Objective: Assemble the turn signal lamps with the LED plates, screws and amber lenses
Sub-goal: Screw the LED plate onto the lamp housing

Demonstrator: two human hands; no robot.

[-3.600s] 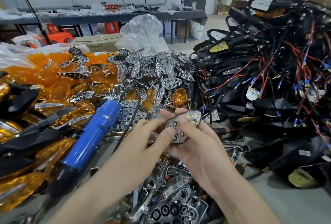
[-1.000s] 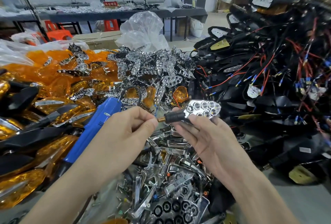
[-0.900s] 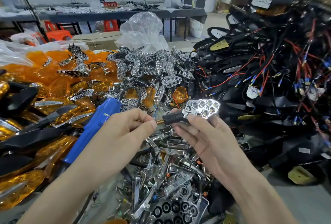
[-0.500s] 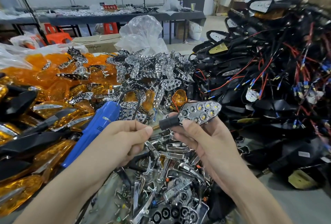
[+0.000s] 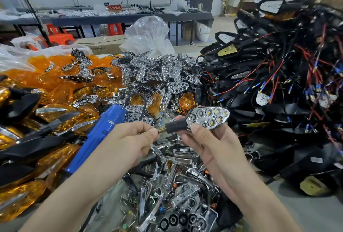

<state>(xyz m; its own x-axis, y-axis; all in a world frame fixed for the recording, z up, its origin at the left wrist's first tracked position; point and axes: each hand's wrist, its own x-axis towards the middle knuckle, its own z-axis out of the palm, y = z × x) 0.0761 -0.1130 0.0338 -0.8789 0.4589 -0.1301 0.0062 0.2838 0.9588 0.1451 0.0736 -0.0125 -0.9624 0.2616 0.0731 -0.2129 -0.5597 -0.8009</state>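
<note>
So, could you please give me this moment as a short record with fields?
Held item: lamp, chrome LED plate fitted, no amber lens on it
Right hand: grips the lamp from below
Left hand: pinches the brass stud at the stem's end
Tool: blue screwdriver lies on the pile, not held
Stock: amber lenses left, chrome plates centre, wired housings right

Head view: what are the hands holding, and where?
One turn signal lamp: right hand grips its body beside the black stem; left hand pinches the brass threaded end.
</note>
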